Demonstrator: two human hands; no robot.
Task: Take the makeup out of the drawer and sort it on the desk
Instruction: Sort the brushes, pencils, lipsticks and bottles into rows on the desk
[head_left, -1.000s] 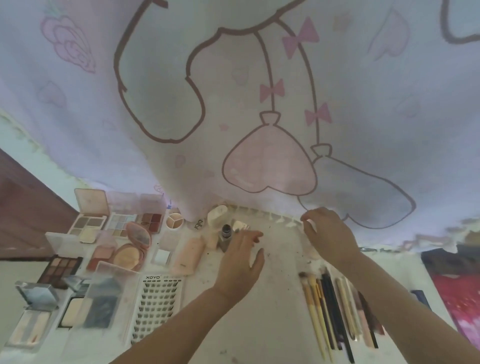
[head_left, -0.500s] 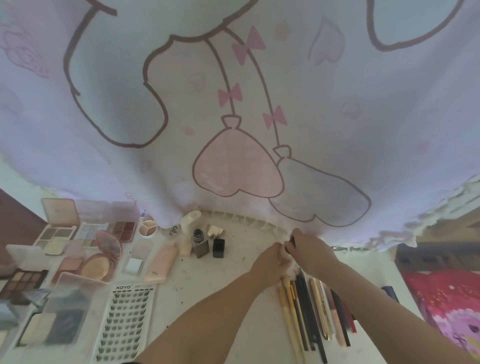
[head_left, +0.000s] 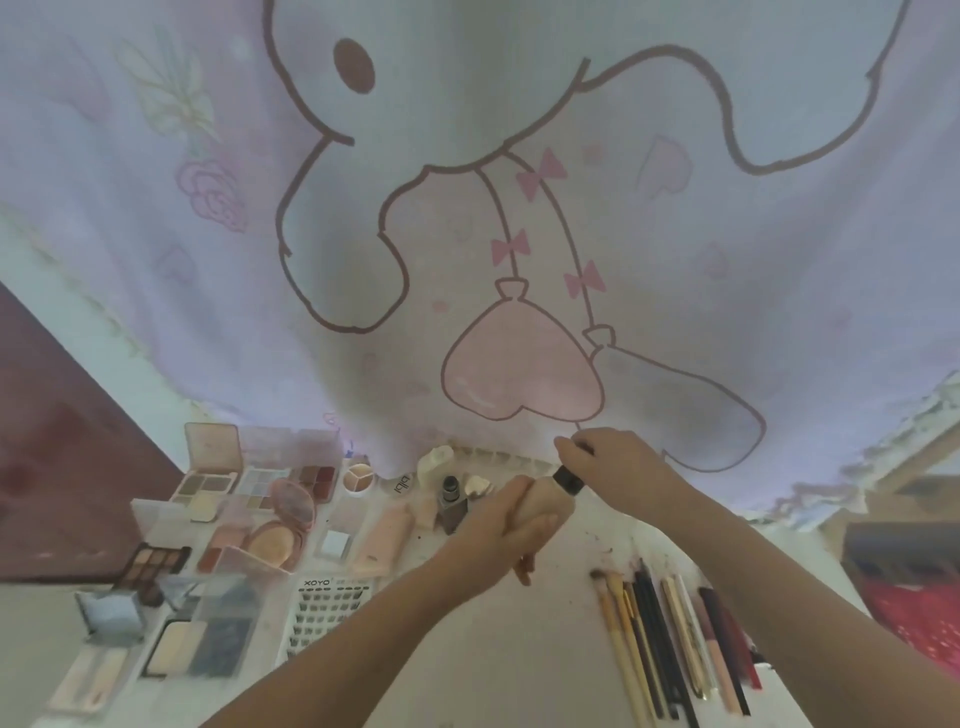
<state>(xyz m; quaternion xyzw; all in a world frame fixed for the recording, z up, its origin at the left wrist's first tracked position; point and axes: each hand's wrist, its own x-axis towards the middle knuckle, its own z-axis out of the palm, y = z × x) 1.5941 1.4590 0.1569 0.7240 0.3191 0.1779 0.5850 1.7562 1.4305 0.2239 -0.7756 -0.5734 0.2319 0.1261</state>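
My left hand (head_left: 506, 535) grips a beige makeup tube (head_left: 545, 496) above the middle of the white desk (head_left: 519, 649). My right hand (head_left: 613, 465) pinches the tube's black cap (head_left: 568, 480) at its far end. Open eyeshadow palettes (head_left: 249, 480), a round pink compact (head_left: 283, 527) and other powder cases lie in rows at the left. A small dark bottle (head_left: 451, 496) and a peach tube (head_left: 382, 538) sit just left of my hands. Brushes and pencils (head_left: 670, 644) lie side by side at the right. The drawer is not in view.
A white curtain (head_left: 467, 234) with a pink cartoon print hangs down to the desk's far edge. A tray of false lashes (head_left: 330, 618) lies at the front left. A brown panel (head_left: 67, 467) stands at the far left, red bedding (head_left: 919, 618) at the right.
Both hands met at the curtain's hem near the brushes. Now they are lifted slightly left, holding the beige tube between them, the right on its black cap. The camera tilted up.
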